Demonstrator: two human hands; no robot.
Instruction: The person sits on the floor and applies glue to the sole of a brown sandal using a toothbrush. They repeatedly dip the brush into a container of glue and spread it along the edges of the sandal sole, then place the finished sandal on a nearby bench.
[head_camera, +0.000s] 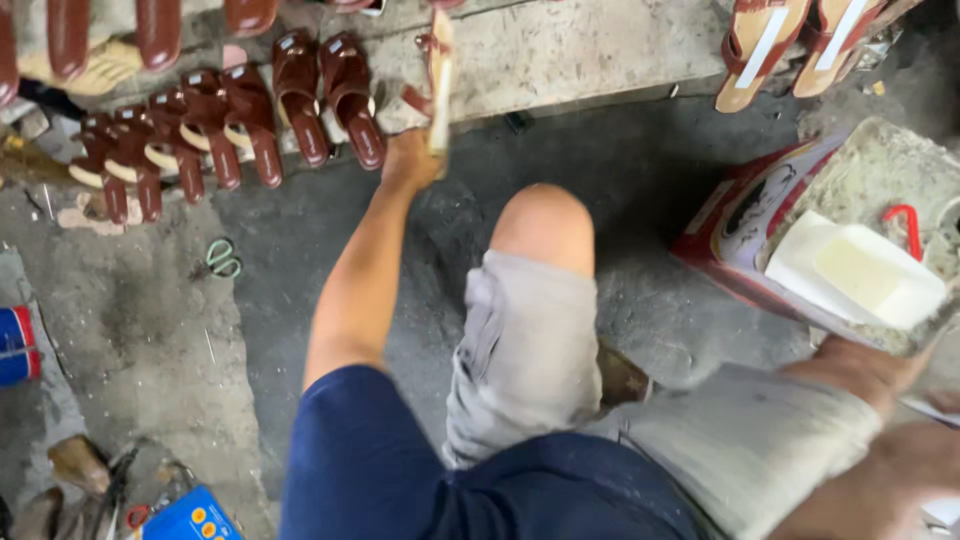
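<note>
Fingers of the left hand are wrapped shut around the lower end of a sandal, which stands nearly on edge at arm's reach, its upper end over the concrete slab at the top of the view. The right hand is a blur at the lower right corner, near a white block on a red carton; I cannot tell whether its fingers are open or closed, or whether they hold anything.

The sandal looks light, judging by how easily one hand carries it out at full stretch. Its sole is probably stiff enough to keep its shape, while the straps would flex (a glossy strap may also be a little slippery). The heel end of the sole, where the hand has it now, seems the soundest place to take hold; gripping by a strap could bend or scuff it.

Seen edge-on, it shows a pale tan sole edge with a reddish-brown strap looped at the side. It resembles the row of brown sandals lying in pairs on the floor to the left, with two tan sandals with white straps at upper right. Green scissors lie on the floor below the row.
</note>
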